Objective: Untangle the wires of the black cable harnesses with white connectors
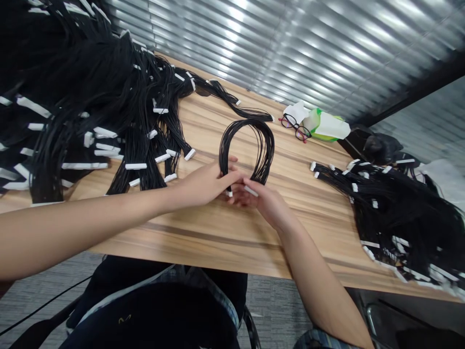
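A black wire harness (268, 145) with white end connectors is bent into a loop above the middle of the wooden table. My left hand (212, 183) is closed round the loop's left end, and a small white connector pokes out below its fingers. The other end is in my right hand (263, 198), whose thumb presses beside a white connector (250, 191). Both hands meet at the bottom of the loop, the left partly covering the right's fingers.
A large heap of black wire harnesses (83, 72) covers the table's left side; another pile (399, 213) lies on the right. Glasses (296, 127) and a green-and-white tissue pack (325, 125) are near the back edge. Corrugated metal sheeting (269, 48) stands behind the wooden table (203, 232).
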A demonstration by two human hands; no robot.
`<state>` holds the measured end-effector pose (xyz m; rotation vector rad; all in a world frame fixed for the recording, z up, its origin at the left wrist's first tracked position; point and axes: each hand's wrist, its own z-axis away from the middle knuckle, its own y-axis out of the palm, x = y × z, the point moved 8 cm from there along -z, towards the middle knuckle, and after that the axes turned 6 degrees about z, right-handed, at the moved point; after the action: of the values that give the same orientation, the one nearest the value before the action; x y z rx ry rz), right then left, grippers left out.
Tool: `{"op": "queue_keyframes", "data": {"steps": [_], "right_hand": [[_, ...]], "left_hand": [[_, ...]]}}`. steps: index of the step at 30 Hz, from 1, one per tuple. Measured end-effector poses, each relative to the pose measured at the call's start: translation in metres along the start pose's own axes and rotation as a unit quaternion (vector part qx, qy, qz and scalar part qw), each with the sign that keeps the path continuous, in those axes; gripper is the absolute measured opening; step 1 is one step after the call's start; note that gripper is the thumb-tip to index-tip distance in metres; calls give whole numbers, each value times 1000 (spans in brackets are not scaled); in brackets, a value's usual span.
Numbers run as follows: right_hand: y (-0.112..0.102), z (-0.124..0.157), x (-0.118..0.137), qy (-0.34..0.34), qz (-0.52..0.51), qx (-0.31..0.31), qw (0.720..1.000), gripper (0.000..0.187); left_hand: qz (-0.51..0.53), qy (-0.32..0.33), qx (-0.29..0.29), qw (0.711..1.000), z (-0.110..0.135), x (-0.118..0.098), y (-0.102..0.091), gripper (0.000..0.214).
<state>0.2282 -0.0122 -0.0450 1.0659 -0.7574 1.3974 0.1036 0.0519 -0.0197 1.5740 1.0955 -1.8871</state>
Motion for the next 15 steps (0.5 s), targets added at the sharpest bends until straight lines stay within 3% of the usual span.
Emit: {"op": "queue_keyframes", "data": {"steps": [3,6,15], "right_hand": [[-6,-3,2,5,-50,-4,999,29],[-5,-2,3,23,-67,33,997,30],[27,17,4,35,-6,260,965,58]], "left_hand": [[-60,-26,-25,998,-5,-2,-25,40],[-59,-30,13,998,-10,-8,-33,58],[129,41,13,991,-2,-17,0,65]]}}
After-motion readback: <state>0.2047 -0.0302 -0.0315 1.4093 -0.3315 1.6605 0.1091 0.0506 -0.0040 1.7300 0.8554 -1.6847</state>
